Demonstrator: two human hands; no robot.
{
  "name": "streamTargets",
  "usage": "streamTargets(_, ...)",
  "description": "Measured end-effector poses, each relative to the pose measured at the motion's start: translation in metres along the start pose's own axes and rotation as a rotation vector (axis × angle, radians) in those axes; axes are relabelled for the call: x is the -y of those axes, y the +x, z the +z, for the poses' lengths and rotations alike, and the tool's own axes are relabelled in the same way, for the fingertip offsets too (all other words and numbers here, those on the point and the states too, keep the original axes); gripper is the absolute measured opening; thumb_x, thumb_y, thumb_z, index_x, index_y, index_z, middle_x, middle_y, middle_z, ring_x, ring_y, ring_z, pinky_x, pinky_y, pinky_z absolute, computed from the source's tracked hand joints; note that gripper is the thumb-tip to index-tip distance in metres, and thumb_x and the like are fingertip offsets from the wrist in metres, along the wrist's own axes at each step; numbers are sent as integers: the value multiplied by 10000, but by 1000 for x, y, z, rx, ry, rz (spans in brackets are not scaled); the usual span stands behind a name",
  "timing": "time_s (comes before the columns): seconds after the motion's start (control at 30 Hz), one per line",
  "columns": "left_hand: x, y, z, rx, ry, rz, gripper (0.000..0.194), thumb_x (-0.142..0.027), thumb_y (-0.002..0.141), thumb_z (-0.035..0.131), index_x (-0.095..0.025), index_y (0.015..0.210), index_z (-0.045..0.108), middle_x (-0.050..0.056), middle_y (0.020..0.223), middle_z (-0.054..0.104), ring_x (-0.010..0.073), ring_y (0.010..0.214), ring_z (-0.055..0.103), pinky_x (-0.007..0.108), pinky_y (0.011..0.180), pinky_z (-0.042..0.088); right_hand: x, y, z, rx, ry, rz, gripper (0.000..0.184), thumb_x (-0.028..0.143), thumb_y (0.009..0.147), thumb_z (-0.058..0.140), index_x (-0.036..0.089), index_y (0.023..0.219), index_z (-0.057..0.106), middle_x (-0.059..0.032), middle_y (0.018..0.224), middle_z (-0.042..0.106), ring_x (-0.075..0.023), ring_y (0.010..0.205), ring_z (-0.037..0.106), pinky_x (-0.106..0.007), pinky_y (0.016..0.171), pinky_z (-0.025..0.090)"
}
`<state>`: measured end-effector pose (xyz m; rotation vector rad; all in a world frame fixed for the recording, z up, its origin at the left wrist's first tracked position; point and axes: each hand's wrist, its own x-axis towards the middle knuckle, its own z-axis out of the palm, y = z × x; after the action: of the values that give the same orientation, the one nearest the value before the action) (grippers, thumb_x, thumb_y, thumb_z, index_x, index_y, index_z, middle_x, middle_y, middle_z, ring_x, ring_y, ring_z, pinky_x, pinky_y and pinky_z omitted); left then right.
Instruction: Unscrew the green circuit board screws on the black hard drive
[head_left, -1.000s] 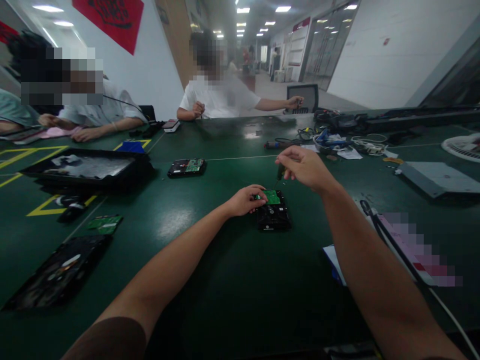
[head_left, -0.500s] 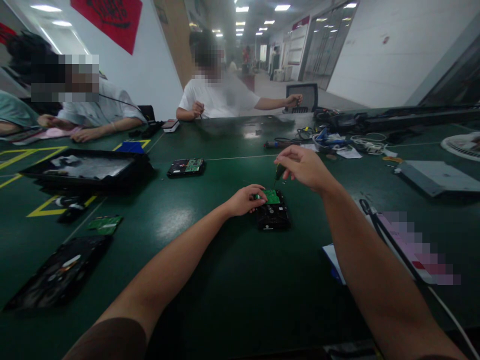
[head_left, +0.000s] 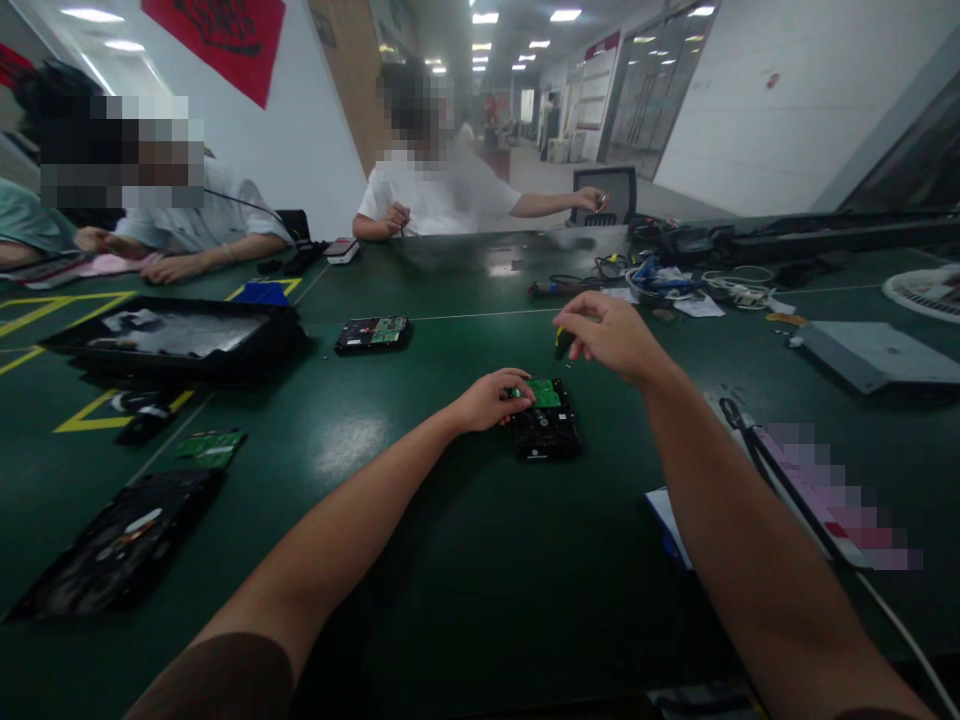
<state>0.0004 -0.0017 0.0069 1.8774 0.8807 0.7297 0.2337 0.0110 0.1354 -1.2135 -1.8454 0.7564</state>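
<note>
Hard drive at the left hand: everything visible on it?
The hard drive is a boxy black block, metal-looking, lying flat on the dark green table. A green circuit board sits on the far part of its upper face; nearer are a small round spot and pale marks. The left hand holds its far left corner, thumb over the board. A screwdriver points down at its far edge; contact is unclear.

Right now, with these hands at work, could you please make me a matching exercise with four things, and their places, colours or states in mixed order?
Things:
1. Left hand
2. Right hand
3. Wall poster
4. Metal box

Descriptions:
A. Grey, on the table's right side
B. Holds a screwdriver
C. Red, with dark writing
D. At the left edge of a hard drive

Right pairs: 1-D, 2-B, 3-C, 4-A
</note>
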Motion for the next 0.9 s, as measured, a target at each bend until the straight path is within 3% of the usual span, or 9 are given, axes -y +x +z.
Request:
streamTargets(0.1,-1,0,0,-4,8,-2,164,-283,965,689,-149,1053,722,149,1546,469,7,605,591,217,532,549,1,0,2,62,93,-15,236,438,968,646,206,963,687,-76,861,742,-152,591,666,-301,514,504)
streamTargets(0.23,0,0,0,-7,4,7,179,-293,962,696,-142,1055,722,154,1541,472,8,599,595,213,525,550,3,0,3,93,155,11,271,443,983,626,205,1091,696,-42,729,702,-171,606,672,-309,555,527)
streamTargets(0.4,4,1,0,-1,9,22,184,-301,964,695,-147,1062,721,145,1539,476,11,607,606,203,524,555,2,-1,1,1,-15,2,184,387,945,681,204,948,699,-44,743,707,-153,610,628,-287,534,469)
streamTargets(0.5,4,1,0,1,18,8,190,-301,964,697,-146,1072,718,145,1545,478,3,607,596,189,524,550,1,0,2,-16,11,54,142,341,940,673,200,944,663,-71,851,748,-139,571,631,-281,484,447)
streamTargets(0.63,4,1,0,-6,9,16,179,-293,962,695,-145,1059,719,150,1548,476,-1,596,586,193,522,549,2,1,3,76,179,71,152,354,974,620,205,970,647,-98,1029,767,-132,559,663,-280,466,485)
streamTargets(0.73,4,1,0,-4,2,18,181,-296,960,694,-145,1057,724,156,1546,472,10,610,595,208,526,555,2,1,3,147,246,94,200,378,1000,580,204,983,678,-81,882,751,-162,603,694,-294,522,542)
streamTargets(0.9,4,1,0,-5,2,11,196,-312,961,695,-144,1059,720,153,1545,473,8,612,585,201,526,548,-2,0,0,119,73,1,216,407,978,650,210,921,718,-34,682,680,-142,577,627,-265,498,463)
